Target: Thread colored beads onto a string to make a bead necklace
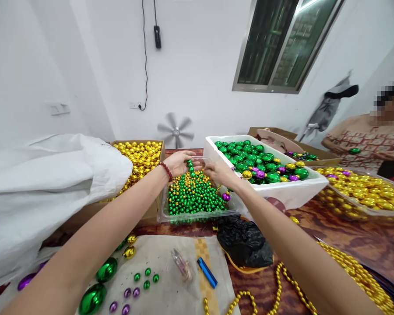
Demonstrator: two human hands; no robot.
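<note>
My left hand, with a red bead bracelet at the wrist, reaches over a clear plastic tray. Its fingers curl around a short row of green beads. Facing it, my right hand has thumb and fingers pinched together. A bead strand with a purple bead hangs below that hand; the exact grip point is too small to make out. Small green and gold beads fill the tray under both hands.
A white foam box of green baubles stands right of the tray, a carton of gold beads left. On the cloth lie a blue lighter and loose beads. Gold bead chains lie at right. A person sits far right.
</note>
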